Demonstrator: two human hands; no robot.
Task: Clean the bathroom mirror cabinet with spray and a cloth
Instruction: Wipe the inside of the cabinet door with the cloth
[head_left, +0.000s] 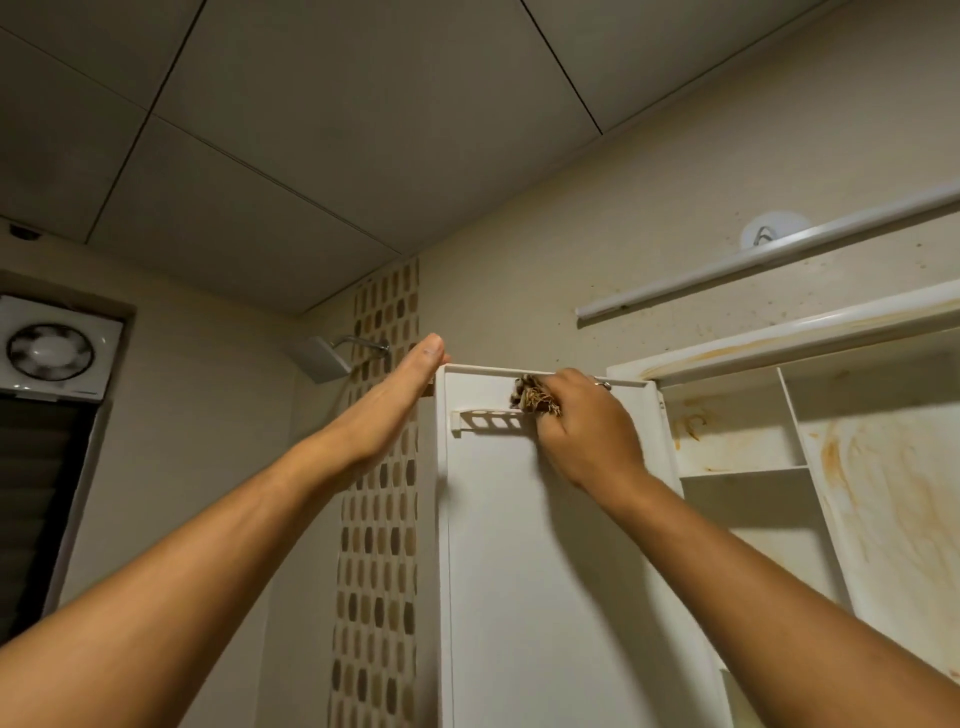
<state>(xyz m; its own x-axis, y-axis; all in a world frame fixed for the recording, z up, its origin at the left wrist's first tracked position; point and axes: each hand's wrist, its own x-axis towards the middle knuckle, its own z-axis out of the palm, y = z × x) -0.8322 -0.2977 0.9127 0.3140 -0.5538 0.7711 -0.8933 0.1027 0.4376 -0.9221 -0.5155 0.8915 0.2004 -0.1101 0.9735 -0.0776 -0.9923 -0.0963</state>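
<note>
**Cloth reaches the top of the open cabinet door**

Head camera: A person works high on the inner face of the mirror cabinet's open door (545, 545). The right hand (587, 431) is curled tight around a frayed, brown-stained cloth (535, 397), pressing it to the door just under the top edge, at the end of a small slotted rack (485, 418). The left hand (402, 392) lies with straight fingers against the door's top outer corner, holding nothing and apparently bracing the panel. No spray bottle is in view.

The likely trouble lies in the cloth's loose threads, which could snag in the rack's slots, and a hard pull might strain that thin fitting. If the bracing hand slips off the corner, wiping pressure could swing the door away. The cloth looks soiled enough to smear rather than lift dirt.

To the right, the cabinet (779, 340) stands open. Its compartments, split by an upright divider and a short shelf (743, 470), show orange-brown staining on the back wall and upper rim; the slots of the door rack hold nothing that can be seen.
</note>
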